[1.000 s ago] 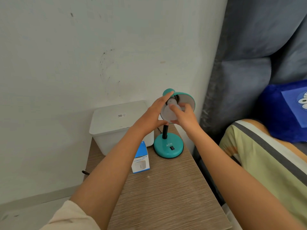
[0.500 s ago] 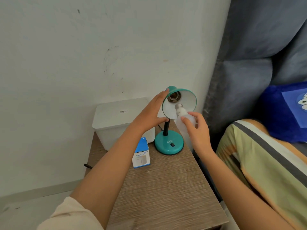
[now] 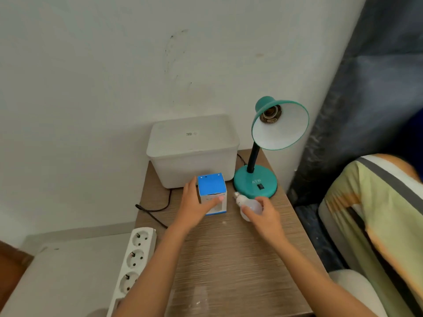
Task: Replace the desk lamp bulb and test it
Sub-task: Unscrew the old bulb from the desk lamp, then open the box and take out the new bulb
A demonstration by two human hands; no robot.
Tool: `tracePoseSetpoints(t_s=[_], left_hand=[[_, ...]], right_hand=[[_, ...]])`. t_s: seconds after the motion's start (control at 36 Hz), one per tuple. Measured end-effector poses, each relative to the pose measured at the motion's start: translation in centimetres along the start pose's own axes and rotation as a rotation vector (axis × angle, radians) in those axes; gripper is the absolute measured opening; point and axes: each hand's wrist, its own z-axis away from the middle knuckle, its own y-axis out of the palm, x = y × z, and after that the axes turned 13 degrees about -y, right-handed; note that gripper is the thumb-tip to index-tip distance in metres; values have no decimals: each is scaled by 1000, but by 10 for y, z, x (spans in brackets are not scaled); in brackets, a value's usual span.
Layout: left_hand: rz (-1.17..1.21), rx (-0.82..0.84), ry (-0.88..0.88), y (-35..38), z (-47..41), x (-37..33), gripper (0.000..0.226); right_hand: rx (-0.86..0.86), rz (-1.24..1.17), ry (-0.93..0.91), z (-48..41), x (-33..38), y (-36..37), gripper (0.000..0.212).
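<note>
One white bulb [image 3: 248, 205] lies low over the wooden table [image 3: 229, 259], just near of the lamp's base, its screw cap pointing far-left; the right hand [image 3: 266, 215] is curled around its glass. One teal desk lamp [image 3: 255, 183] stands at the far right of the table, its shade [image 3: 283, 129] tilted toward the camera with the socket [image 3: 271, 114] bare. Left of the bulb stands one blue-and-white box [image 3: 212, 194], gripped by the left hand [image 3: 196, 203], thumb across its front. Behind the box sits one white plastic bin [image 3: 194, 149]. One white power strip [image 3: 134, 259] with three visible sockets lies at the table's near-left edge.
</note>
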Motion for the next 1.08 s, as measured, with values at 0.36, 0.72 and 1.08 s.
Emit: tracePoseSetpoints(t_s=[0.36,0.72,1.08], left_hand=[[62,5,62,12,-32,19,98],[101,-42,58,15,-27,31,104],[125,36,37,13,-27,36,106]], right_hand=[[73,237,-86,-33,3,28,57],[52,238,-435,-39,27,12,41],[674,630,-852,-73,73,17,40]])
